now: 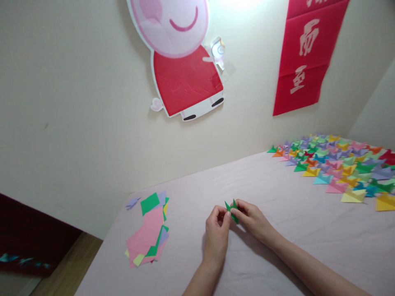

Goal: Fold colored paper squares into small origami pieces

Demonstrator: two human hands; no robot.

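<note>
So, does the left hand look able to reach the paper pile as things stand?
Probably yes: only pale cloth shows between the left hand and the paper pile. It pinches the green folded paper, so it would likely have to let go first.

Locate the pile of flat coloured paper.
In the head view, the paper pile lies at left on pale cloth, left of the left hand, beside a small purple folded piece.

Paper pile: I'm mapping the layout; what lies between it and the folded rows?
The head view shows left hand and right hand holding green paper over cloth.
</note>
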